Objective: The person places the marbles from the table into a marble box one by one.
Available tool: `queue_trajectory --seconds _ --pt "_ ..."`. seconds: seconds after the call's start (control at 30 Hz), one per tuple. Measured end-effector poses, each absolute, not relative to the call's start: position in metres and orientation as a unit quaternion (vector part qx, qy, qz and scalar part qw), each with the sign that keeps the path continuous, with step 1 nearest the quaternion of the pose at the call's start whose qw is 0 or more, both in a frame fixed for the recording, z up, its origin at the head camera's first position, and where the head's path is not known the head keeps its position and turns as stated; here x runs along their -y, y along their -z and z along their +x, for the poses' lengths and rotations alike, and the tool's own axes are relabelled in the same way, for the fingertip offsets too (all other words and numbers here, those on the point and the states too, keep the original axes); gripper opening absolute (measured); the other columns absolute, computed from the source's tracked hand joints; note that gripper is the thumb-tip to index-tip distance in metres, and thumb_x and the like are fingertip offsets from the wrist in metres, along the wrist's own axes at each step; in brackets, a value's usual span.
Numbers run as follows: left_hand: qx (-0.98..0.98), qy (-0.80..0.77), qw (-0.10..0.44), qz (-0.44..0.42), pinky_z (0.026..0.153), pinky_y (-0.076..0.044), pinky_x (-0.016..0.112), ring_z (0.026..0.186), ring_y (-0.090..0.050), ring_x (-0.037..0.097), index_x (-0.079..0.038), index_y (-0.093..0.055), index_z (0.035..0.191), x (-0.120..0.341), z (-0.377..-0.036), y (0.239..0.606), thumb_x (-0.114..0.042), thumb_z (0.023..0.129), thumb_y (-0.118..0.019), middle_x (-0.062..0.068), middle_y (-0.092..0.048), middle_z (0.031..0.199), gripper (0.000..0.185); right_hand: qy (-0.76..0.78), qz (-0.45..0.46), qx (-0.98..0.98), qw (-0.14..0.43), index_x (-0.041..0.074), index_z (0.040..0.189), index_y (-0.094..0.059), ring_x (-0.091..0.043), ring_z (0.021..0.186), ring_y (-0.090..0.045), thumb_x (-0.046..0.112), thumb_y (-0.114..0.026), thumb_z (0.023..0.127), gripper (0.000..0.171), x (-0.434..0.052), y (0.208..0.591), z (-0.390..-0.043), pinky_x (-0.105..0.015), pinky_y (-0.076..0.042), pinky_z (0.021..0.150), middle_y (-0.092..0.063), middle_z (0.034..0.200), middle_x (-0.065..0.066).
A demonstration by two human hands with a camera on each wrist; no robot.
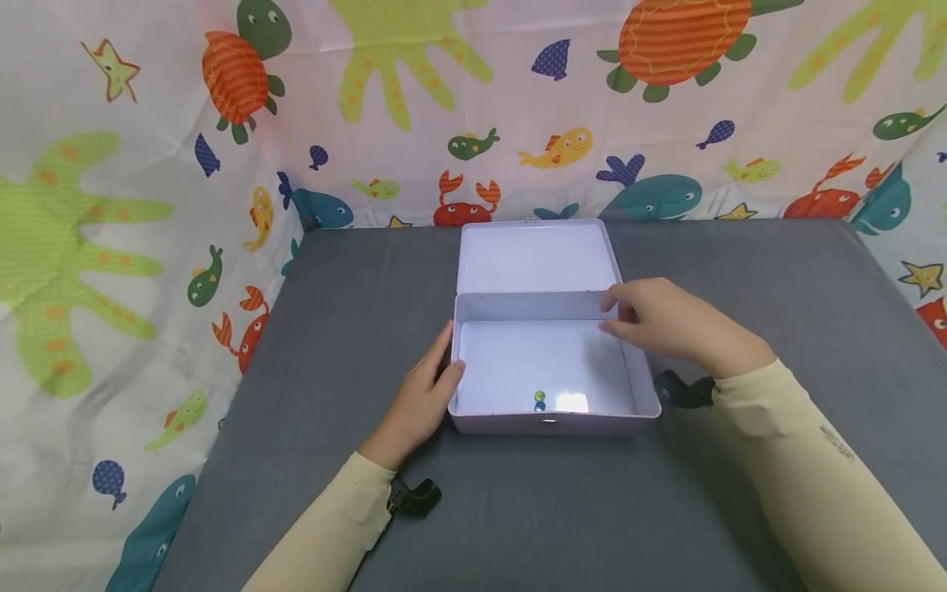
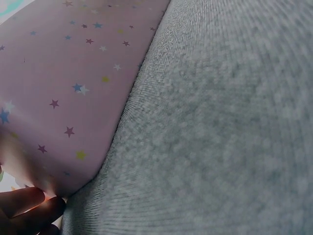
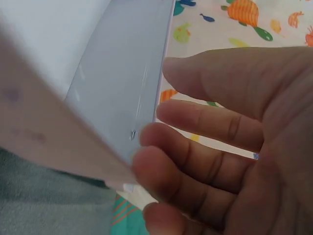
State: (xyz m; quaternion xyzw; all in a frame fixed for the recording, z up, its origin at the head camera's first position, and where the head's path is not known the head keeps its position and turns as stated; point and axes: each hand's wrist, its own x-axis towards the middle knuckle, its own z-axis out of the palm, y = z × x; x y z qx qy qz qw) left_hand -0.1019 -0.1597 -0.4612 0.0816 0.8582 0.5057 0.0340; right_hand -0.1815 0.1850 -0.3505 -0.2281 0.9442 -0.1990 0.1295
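A pale lilac tin box (image 1: 510,423) stands on the grey cloth, its lid (image 1: 538,256) folded back. On its floor, near the front wall, a green marble (image 1: 539,396) and a blue marble (image 1: 540,406) lie side by side. My left hand (image 1: 416,403) grips the box's left wall, thumb at the rim and fingers along the outside. In the left wrist view, the star-printed outer wall (image 2: 68,103) fills the upper left. Over the back right corner hovers my right hand (image 1: 662,322), fingers loosely bent, thumb apart. The right wrist view shows nothing between its fingers (image 3: 190,152).
Grey cloth (image 1: 355,296) covers the table around the box. Behind and to the left hangs a white curtain (image 1: 414,156) printed with sea animals. A dark wrist device (image 1: 684,390) sits below the right wrist, and another (image 1: 416,497) below the left.
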Motion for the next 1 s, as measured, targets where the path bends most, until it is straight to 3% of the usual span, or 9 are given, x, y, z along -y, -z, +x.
queue_trajectory --seconds 0.33,0.43,0.8,1.0 --pt "-0.862 -0.499 0.034 0.077 0.127 -0.024 0.053 0.158 -0.023 0.016 -0.031 -0.021 0.169 0.160 -0.102 0.459 -0.037 0.112 -0.046 -0.008 -0.024 0.172 0.063 0.235 -0.208 -0.942 0.117 0.005 0.116 -0.075 -0.021 0.076 -0.059 0.018 -0.075 0.097 0.023 -0.204 0.355 -0.173 -0.034 -0.053 0.066 -0.067 0.082 -0.003" --pt "-0.863 -0.498 0.034 0.080 0.127 -0.024 0.052 0.158 -0.023 0.016 -0.028 -0.021 0.170 0.160 -0.101 0.459 -0.039 0.112 -0.045 -0.008 -0.024 0.172 0.064 0.235 -0.204 -0.943 0.121 0.006 0.117 -0.075 -0.021 0.077 -0.058 0.020 -0.075 0.098 0.023 -0.209 0.358 -0.172 -0.034 -0.053 0.065 -0.066 0.083 -0.003" --pt "-0.861 -0.500 0.037 0.082 0.127 -0.023 0.052 0.158 -0.023 0.016 -0.029 -0.019 0.170 0.160 -0.101 0.461 -0.043 0.111 -0.045 -0.008 -0.024 0.172 0.065 0.259 -0.181 -0.940 0.127 0.009 0.134 -0.068 -0.019 0.078 -0.060 0.033 -0.074 0.100 0.042 -0.231 0.372 -0.159 -0.034 -0.053 0.066 -0.071 0.093 -0.002" --pt "-0.863 -0.497 0.037 0.080 0.127 -0.023 0.051 0.158 -0.023 0.015 -0.036 -0.019 0.169 0.159 -0.100 0.461 -0.046 0.111 -0.043 -0.009 -0.024 0.172 0.063 0.257 -0.176 -0.943 0.112 0.006 0.132 -0.068 -0.018 0.086 -0.064 0.037 -0.073 0.100 0.044 -0.248 0.379 -0.150 -0.036 -0.054 0.072 -0.074 0.099 -0.002"
